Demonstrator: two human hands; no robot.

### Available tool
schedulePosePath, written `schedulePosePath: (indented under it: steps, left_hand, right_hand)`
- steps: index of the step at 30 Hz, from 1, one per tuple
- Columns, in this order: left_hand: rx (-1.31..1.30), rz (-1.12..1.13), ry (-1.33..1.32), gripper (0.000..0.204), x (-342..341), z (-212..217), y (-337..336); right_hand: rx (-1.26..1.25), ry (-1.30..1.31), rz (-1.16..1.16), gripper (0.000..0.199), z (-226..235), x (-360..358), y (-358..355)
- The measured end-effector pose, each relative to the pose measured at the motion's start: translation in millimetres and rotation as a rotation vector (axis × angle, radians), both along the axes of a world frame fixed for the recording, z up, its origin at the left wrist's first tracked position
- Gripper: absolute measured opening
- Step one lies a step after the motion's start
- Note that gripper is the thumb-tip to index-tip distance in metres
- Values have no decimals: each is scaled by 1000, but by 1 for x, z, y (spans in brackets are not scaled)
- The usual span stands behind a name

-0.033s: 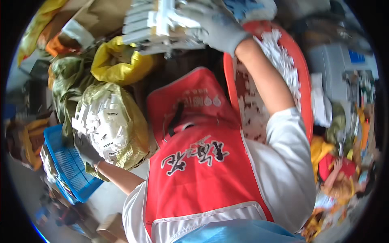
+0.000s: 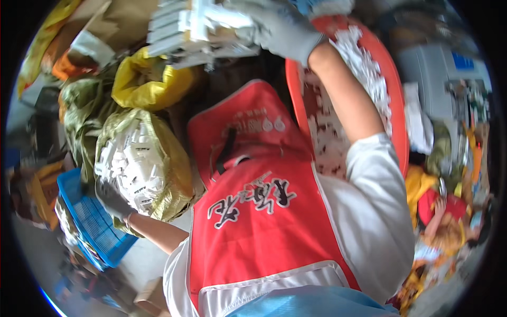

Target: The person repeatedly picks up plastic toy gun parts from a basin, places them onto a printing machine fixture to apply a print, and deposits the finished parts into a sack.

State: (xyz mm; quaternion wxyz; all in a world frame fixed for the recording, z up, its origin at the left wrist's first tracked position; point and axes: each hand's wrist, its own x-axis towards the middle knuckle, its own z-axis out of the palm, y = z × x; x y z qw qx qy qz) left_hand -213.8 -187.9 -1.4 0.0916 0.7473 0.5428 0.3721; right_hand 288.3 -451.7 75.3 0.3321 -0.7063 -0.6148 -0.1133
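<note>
- Gripping, in the grey-gloved right hand [image 2: 274,26] near the top of the view, a stack of white plastic parts [image 2: 195,29]; fingers wrapped over its right end, stack held up in front of the chest.
- Reaching down at lower left, the dark-gloved left hand [image 2: 111,201]; closed on the lower edge of a yellow woven sack [image 2: 174,164], though blur hides the exact finger hold.
- Filled to the mouth with small white plastic pieces [image 2: 134,158], that sack; lying just beside the red apron [image 2: 253,211] on its left side.
- Sitting directly below the left hand, touching the sack's bottom, a blue plastic crate [image 2: 90,227] with a slotted wall.
- Bunched above the full sack, a second yellow bag [image 2: 145,84], just under the held stack.
- Lying further left, crumpled olive-green sacking [image 2: 79,105].
- Curving behind the right forearm, a red basin [image 2: 393,90] holding a heap of small white bits [image 2: 364,63].
- Standing at the far right, well apart from both hands, a grey machine [image 2: 438,68]; below it, a blurred jumble of yellow and red things.
</note>
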Motion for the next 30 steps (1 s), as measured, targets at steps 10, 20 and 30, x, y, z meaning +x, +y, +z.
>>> schedulePosePath:
  steps: [10, 20, 30]
  left_hand:
    - [269, -63, 171, 25, 60, 14, 9]
    - [328, -483, 132, 20, 171, 23, -49]
    - [3, -424, 23, 22, 177, 13, -57]
  right_hand:
    - [-676, 603, -617, 37, -227, 5, -234]
    - [-806, 683, -743, 58, -313, -108, -285]
    - [-417, 585, -1177, 66, -324, -46, -300]
